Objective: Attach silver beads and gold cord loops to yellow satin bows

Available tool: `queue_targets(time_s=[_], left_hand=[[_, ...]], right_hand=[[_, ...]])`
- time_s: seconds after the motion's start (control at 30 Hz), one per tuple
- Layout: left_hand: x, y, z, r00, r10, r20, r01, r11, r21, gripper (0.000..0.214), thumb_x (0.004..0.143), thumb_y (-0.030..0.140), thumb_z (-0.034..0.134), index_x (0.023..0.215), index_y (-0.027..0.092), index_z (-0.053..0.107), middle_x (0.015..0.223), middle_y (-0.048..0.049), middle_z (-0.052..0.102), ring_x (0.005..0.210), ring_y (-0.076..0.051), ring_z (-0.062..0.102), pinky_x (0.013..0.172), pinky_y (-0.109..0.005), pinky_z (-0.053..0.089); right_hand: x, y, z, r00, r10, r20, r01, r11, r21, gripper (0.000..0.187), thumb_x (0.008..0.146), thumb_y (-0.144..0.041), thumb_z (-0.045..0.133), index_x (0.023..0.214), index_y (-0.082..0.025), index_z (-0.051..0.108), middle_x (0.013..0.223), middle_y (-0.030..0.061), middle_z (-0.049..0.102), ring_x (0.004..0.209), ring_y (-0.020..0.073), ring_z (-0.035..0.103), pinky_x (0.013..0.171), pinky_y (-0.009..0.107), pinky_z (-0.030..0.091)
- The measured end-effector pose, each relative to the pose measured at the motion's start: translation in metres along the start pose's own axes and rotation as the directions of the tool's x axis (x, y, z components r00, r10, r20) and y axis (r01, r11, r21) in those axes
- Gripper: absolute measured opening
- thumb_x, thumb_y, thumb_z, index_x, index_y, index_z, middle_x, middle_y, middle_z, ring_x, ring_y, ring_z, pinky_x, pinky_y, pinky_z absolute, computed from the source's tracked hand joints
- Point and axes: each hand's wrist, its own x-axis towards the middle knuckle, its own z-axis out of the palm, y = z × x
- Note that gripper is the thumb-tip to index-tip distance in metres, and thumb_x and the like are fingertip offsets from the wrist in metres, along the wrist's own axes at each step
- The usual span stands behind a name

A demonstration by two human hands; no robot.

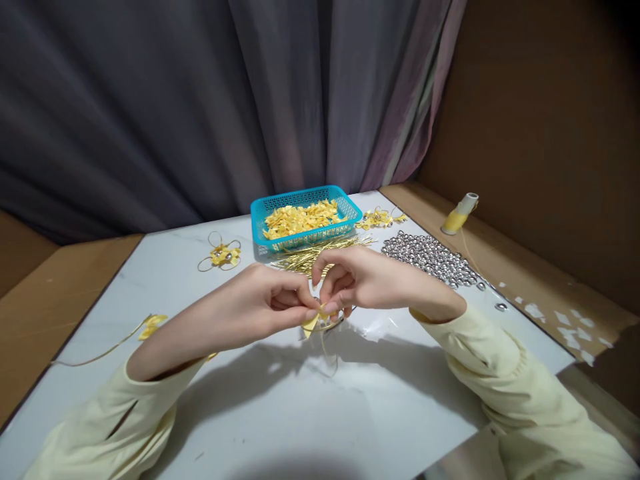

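Observation:
My left hand (pixel 283 301) and my right hand (pixel 347 283) meet over the middle of the white table. Both are closed in a pinch on a small yellow ribbon bow (pixel 311 325). A thin gold wire loop curves beside the bow under my right fingers, and a fine thread hangs below it. My fingertips hide part of the bow. Just behind my hands lies a heap of gold wire strips (pixel 313 257). A finished-looking piece with yellow ribbon, silver beads and wire loops (pixel 225 256) lies to the left of them.
A blue basket (pixel 257 223) of yellow ribbon pieces (pixel 300 219) stands at the back. Silver beads (pixel 430 259) spread at right, near more ribbon pieces with beads (pixel 381 218). A yellow thread spool (pixel 459 215) and paper scraps (pixel 565 327) lie on the right. Another yellow bow (pixel 151 327) lies left.

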Motion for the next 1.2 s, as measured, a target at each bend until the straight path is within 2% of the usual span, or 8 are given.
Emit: queue_targets(time_s=[0.1,0.4,0.6,0.77,1.0,1.2], left_hand=[[0.0000,0.0020,0.0005,1.000,0.007,0.005,-0.007,1.000,-0.017,0.015,0.079,0.027,0.056,0.076,0.017,0.066,0.058,0.0034,0.058,0.048,-0.006,0.041,0.041,-0.015,0.029],[0.0013,0.0054,0.0011,1.000,0.022,-0.011,-0.022,1.000,0.008,0.013,0.080,0.024,0.055,0.073,0.016,0.063,0.055,0.0052,0.052,0.046,-0.005,0.037,0.041,-0.015,0.028],[0.0011,0.0015,0.0060,0.999,0.011,-0.038,-0.012,0.999,-0.043,0.017,0.077,0.029,0.058,0.073,0.013,0.063,0.062,-0.0005,0.062,0.055,-0.010,0.052,0.050,-0.018,0.041],[0.0025,0.0017,0.0082,0.998,0.004,-0.061,-0.007,0.998,-0.062,0.017,0.074,0.028,0.060,0.069,0.012,0.061,0.062,-0.0012,0.064,0.056,-0.011,0.055,0.050,-0.018,0.043],[0.0012,-0.0031,0.0079,1.000,-0.011,-0.006,0.011,1.000,-0.027,0.015,0.080,0.028,0.056,0.075,0.015,0.062,0.063,0.0008,0.063,0.054,-0.009,0.051,0.048,-0.017,0.039],[0.0030,-0.0024,0.0046,0.997,-0.073,0.040,0.077,0.991,-0.112,0.016,0.080,0.030,0.056,0.075,0.016,0.064,0.067,0.0007,0.062,0.058,-0.010,0.051,0.050,-0.018,0.037]], right_hand=[[0.0001,-0.0003,0.0003,1.000,0.017,0.002,-0.017,0.999,0.049,0.024,0.073,-0.006,0.058,0.088,-0.017,0.044,0.070,-0.0010,0.061,0.059,0.0093,0.059,0.056,0.021,0.049],[0.0002,-0.0005,0.0046,0.993,-0.074,-0.087,0.070,0.996,-0.049,0.028,0.068,-0.008,0.061,0.086,-0.018,0.042,0.066,-0.0010,0.060,0.064,0.0130,0.061,0.056,0.022,0.048],[-0.0001,-0.0040,0.0050,0.993,-0.066,-0.099,0.058,0.995,-0.076,0.028,0.066,-0.005,0.057,0.086,-0.018,0.041,0.065,-0.0018,0.060,0.060,0.0110,0.059,0.053,0.020,0.046],[0.0004,-0.0047,0.0048,0.992,-0.078,-0.102,0.068,0.993,-0.095,0.027,0.065,-0.005,0.056,0.083,-0.018,0.041,0.066,-0.0005,0.061,0.062,0.0125,0.061,0.053,0.020,0.046],[0.0006,-0.0044,0.0056,0.989,-0.118,-0.090,0.105,0.985,-0.137,0.027,0.065,-0.002,0.055,0.081,-0.018,0.041,0.066,-0.0005,0.062,0.062,0.0117,0.060,0.052,0.019,0.045],[-0.0011,-0.0063,0.0049,0.989,-0.115,-0.097,0.100,0.984,-0.147,0.024,0.066,-0.007,0.060,0.080,-0.017,0.042,0.065,-0.0004,0.061,0.063,0.0117,0.060,0.051,0.017,0.043]])
